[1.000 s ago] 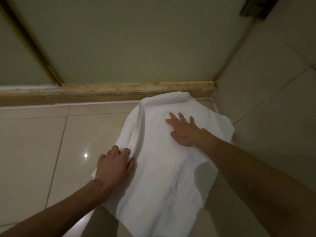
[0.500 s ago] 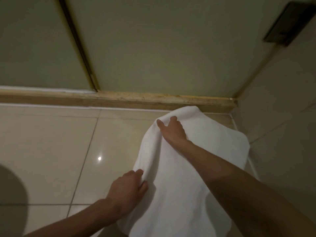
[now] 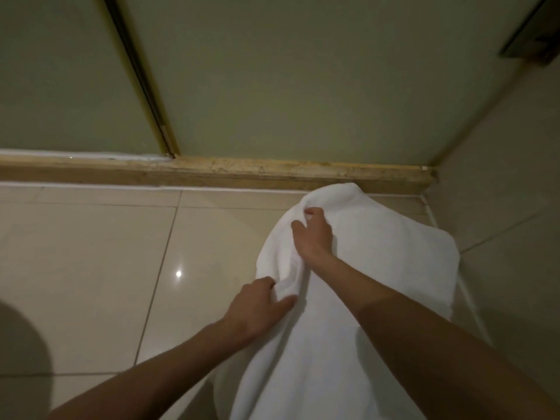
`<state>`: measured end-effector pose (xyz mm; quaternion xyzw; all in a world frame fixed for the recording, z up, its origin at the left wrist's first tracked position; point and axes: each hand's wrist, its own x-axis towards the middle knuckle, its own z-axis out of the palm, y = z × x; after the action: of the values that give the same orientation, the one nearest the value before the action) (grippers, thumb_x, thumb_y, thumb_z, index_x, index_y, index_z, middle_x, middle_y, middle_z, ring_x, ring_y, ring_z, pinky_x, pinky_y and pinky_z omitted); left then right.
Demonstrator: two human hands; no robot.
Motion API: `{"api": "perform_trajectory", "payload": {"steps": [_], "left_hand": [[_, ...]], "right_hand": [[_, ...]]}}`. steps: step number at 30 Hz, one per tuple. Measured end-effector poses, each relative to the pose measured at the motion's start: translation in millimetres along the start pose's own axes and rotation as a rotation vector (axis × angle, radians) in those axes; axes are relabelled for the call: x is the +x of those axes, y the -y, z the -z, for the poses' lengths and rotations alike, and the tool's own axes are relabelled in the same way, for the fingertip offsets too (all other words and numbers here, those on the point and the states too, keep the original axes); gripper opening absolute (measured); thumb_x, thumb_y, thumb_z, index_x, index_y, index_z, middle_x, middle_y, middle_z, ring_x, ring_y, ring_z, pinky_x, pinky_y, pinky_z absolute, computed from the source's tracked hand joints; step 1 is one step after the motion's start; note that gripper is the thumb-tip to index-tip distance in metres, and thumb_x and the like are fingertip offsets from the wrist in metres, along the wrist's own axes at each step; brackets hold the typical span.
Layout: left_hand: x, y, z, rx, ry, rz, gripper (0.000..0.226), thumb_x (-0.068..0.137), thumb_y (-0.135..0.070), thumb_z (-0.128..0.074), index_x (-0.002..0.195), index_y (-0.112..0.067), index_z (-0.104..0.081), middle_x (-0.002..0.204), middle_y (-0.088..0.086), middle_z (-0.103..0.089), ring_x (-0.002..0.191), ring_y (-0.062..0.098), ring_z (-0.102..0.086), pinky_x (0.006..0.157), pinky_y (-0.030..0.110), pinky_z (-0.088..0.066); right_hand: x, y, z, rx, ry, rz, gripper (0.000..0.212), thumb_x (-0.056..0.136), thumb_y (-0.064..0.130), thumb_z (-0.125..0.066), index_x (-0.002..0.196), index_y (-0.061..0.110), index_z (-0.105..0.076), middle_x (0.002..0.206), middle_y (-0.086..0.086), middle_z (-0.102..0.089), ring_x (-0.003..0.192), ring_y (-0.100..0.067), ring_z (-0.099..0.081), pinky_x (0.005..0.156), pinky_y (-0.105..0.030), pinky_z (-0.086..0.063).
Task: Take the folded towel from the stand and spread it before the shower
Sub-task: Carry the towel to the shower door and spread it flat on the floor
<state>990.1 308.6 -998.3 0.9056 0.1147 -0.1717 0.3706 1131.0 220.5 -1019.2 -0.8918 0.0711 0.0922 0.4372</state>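
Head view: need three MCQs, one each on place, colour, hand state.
1. Where does the towel lie? A) middle of the floor B) floor corner by the shower threshold and right wall C) on a stand
2. Towel colour? A) white B) blue C) grey
3. What is the right hand doing? A) lying flat B) hovering clear C) pinching a fold
Key: 1B, its far edge reaches the threshold beside that wall; 2A, plain white cloth; 3C, it curls into bunched cloth, as the left hand does lower down.
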Motion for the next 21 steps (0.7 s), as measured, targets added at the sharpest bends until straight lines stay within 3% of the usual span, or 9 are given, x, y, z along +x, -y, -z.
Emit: {"api": "perform_trajectory", "payload": {"steps": [5, 11, 15, 21], "left_hand": [[4, -11, 2, -0.159, -0.158, -0.189, 0.038, 0.093, -0.031, -0.054, 0.063, -0.021, -0.032, 0.062, -0.007, -0.038, 0.057, 0.011, -0.035, 0.057, 0.032, -0.021], [-6, -24, 24, -0.295, -0.299, -0.309, 0.033, 0.080, -0.034, -0.050, 0.060, -0.012, -0.035, 0.058, -0.003, -0.038, 0.054, 0.011, -0.033, 0.056, 0.030, -0.029], [-13, -15, 36, -0.341, -0.377, -0.337, 0.042, 0.079, -0.039, -0.049, 0.064, 0.000, -0.044, 0.060, 0.011, -0.049, 0.055, 0.019, -0.041, 0.055, 0.033, -0.036], [-27, 21, 58, -0.417, -0.539, -0.261, 0.042, 0.090, -0.032, -0.058, 0.054, -0.020, -0.040, 0.048, -0.014, -0.043, 0.048, 0.002, -0.037, 0.047, 0.019, -0.030]], "right_hand": [[1, 11, 22, 0.156, -0.163, 0.027, 0.023, 0.091, 0.022, -0.050, 0.110, 0.013, -0.058, 0.095, 0.002, -0.056, 0.084, -0.014, -0.050, 0.074, -0.025, -0.034], [-8, 44, 39, 0.276, -0.181, 0.217, 0.009, 0.088, 0.018, -0.052, 0.097, 0.021, -0.054, 0.083, 0.009, -0.057, 0.078, -0.010, -0.054, 0.065, -0.022, -0.038], [-18, 72, 30, 0.343, -0.165, 0.307, 0.009, 0.088, 0.015, -0.052, 0.095, 0.021, -0.054, 0.078, 0.014, -0.056, 0.071, -0.004, -0.053, 0.059, -0.019, -0.036], [-39, 119, -8, 0.350, -0.039, 0.407, 0.005, 0.087, 0.019, -0.054, 0.090, 0.022, -0.053, 0.075, 0.015, -0.057, 0.069, -0.003, -0.055, 0.059, -0.016, -0.039]]}}
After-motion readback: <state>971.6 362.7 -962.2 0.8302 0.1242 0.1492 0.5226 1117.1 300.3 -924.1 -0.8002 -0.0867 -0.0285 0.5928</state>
